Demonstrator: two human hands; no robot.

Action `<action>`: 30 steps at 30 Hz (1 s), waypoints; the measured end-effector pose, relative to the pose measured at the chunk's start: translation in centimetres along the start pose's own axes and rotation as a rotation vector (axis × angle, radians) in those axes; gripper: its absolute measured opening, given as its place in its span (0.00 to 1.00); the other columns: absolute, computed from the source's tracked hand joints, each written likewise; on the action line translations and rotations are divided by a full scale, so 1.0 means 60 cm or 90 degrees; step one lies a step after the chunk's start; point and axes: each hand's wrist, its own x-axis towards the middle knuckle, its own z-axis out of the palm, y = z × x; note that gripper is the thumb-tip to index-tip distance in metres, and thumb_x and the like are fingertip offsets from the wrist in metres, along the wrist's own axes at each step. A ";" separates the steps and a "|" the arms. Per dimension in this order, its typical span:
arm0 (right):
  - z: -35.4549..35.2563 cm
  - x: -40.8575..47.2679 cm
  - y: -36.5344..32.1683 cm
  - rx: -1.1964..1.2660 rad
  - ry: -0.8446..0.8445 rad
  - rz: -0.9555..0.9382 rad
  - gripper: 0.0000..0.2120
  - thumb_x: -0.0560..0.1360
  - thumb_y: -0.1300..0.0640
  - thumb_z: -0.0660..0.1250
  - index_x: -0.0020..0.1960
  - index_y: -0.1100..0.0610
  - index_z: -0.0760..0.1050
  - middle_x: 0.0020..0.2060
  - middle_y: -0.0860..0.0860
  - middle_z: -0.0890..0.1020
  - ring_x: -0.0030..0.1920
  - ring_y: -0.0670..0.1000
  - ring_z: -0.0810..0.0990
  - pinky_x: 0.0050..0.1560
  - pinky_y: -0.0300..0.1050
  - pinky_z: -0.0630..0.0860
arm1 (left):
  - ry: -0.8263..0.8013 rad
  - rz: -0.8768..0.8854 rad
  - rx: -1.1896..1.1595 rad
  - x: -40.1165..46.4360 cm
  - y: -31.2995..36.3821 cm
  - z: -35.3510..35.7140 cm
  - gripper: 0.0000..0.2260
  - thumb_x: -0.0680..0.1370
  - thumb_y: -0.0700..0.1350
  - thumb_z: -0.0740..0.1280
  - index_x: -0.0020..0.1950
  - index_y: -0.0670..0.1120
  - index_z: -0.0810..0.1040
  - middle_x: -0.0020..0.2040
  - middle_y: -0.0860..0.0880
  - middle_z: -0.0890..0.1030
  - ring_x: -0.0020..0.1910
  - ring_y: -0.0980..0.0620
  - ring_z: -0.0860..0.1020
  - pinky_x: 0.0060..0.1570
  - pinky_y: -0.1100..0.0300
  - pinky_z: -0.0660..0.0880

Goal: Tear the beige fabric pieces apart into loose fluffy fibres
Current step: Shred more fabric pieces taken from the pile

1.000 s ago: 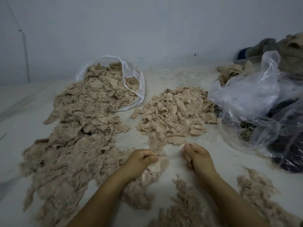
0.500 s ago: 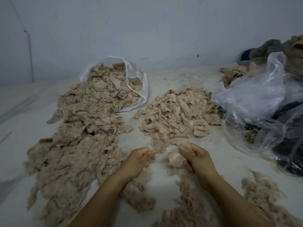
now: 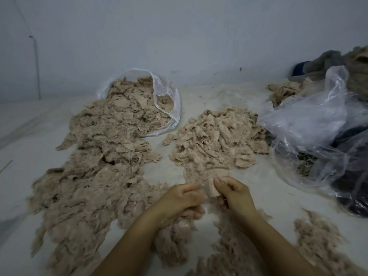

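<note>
1. Where the hands meet, motion blur hides detail: right hand (image 3: 236, 196) pinches a beige scrap (image 3: 212, 187) between thumb and fingers; left hand (image 3: 183, 200) has fingers curled right beside the scrap, but whether it grips is unclear.
2. Scrap sits at the near edge of the middle pile (image 3: 215, 140).
3. Forearms cut off at the bottom edge; fluff (image 3: 318, 242) at lower right partly out of frame.
4. Count: two hands, two clear bags, one (image 3: 167, 100) spilling the big left heap (image 3: 93, 176), one (image 3: 318, 124) crumpled at right, contents dark and unidentifiable.
5. No readable writing.
</note>
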 end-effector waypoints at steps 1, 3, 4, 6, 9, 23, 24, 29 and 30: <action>0.006 -0.001 -0.001 0.004 -0.007 0.000 0.15 0.77 0.57 0.65 0.33 0.60 0.69 0.21 0.52 0.70 0.21 0.48 0.66 0.22 0.37 0.64 | 0.010 0.001 0.000 0.003 -0.001 0.007 0.21 0.67 0.42 0.75 0.59 0.45 0.75 0.42 0.45 0.84 0.35 0.52 0.81 0.36 0.63 0.78; 0.011 -0.002 -0.005 0.029 0.006 0.007 0.15 0.78 0.58 0.64 0.35 0.62 0.69 0.21 0.54 0.70 0.22 0.49 0.66 0.23 0.39 0.64 | 0.077 0.010 0.038 0.009 -0.001 0.012 0.14 0.70 0.36 0.73 0.54 0.39 0.78 0.33 0.47 0.83 0.30 0.55 0.80 0.31 0.65 0.76; 0.009 0.000 -0.007 0.043 0.022 0.014 0.15 0.79 0.58 0.64 0.35 0.62 0.69 0.21 0.54 0.69 0.22 0.49 0.66 0.23 0.40 0.63 | 0.109 0.008 0.056 0.011 -0.002 0.010 0.10 0.71 0.34 0.72 0.51 0.38 0.79 0.31 0.48 0.82 0.28 0.55 0.79 0.30 0.65 0.76; 0.001 0.001 -0.012 0.055 0.035 0.024 0.15 0.79 0.58 0.63 0.35 0.61 0.67 0.21 0.54 0.69 0.21 0.48 0.65 0.23 0.39 0.63 | 0.136 -0.003 0.042 0.009 0.000 0.001 0.11 0.71 0.35 0.73 0.51 0.38 0.78 0.33 0.48 0.82 0.29 0.55 0.79 0.30 0.65 0.76; 0.001 -0.002 -0.013 0.067 -0.002 0.028 0.14 0.79 0.56 0.64 0.36 0.61 0.69 0.22 0.54 0.70 0.22 0.48 0.66 0.24 0.39 0.65 | 0.066 -0.025 -0.070 0.007 0.002 -0.001 0.28 0.64 0.43 0.77 0.61 0.42 0.72 0.47 0.44 0.82 0.37 0.50 0.82 0.37 0.60 0.79; -0.014 0.010 -0.008 0.063 0.056 0.028 0.14 0.78 0.58 0.65 0.36 0.59 0.67 0.21 0.50 0.70 0.22 0.47 0.65 0.22 0.37 0.64 | -0.020 -0.097 0.117 -0.007 0.008 -0.009 0.36 0.68 0.40 0.75 0.72 0.40 0.62 0.43 0.45 0.82 0.33 0.52 0.81 0.33 0.63 0.78; -0.008 0.008 -0.010 0.056 0.012 0.040 0.14 0.78 0.58 0.65 0.35 0.58 0.68 0.22 0.52 0.70 0.22 0.47 0.66 0.23 0.37 0.64 | -0.025 -0.101 0.113 -0.005 0.012 -0.004 0.40 0.66 0.46 0.76 0.73 0.42 0.61 0.47 0.43 0.82 0.33 0.52 0.81 0.32 0.63 0.78; 0.011 -0.002 -0.009 0.027 -0.051 0.042 0.08 0.76 0.58 0.69 0.38 0.55 0.74 0.24 0.52 0.72 0.23 0.47 0.70 0.23 0.38 0.65 | 0.113 -0.027 0.075 0.018 0.018 0.021 0.23 0.74 0.46 0.71 0.64 0.35 0.72 0.42 0.43 0.79 0.25 0.55 0.75 0.27 0.64 0.73; 0.010 -0.001 -0.009 0.001 -0.036 0.030 0.04 0.75 0.58 0.69 0.42 0.56 0.76 0.25 0.52 0.71 0.23 0.47 0.69 0.23 0.38 0.65 | 0.116 -0.022 0.086 0.016 0.019 0.019 0.17 0.75 0.43 0.70 0.60 0.35 0.75 0.39 0.44 0.79 0.25 0.55 0.75 0.26 0.64 0.73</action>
